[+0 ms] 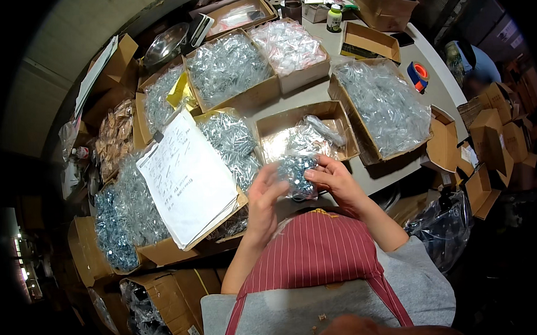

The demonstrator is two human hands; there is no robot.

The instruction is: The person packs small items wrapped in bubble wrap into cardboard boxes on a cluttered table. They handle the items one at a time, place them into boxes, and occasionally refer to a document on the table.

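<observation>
Both hands pinch a small clear bag of screws over the near table edge, left hand fingers curled on its left side, right hand fingers closed on its right, open box just beyond.

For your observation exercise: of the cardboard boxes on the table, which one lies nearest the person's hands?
The box directly beyond both hands, holding only a few clear bags so its cardboard bottom shows; the others are heaped full and farther away.

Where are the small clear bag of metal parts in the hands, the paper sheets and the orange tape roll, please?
Small clear bag [297, 173]: head view, its middle between both hands.
Paper sheets [188, 177]: head view, centre of the top sheet.
Orange tape roll [419, 74]: head view, its outer band.
</observation>
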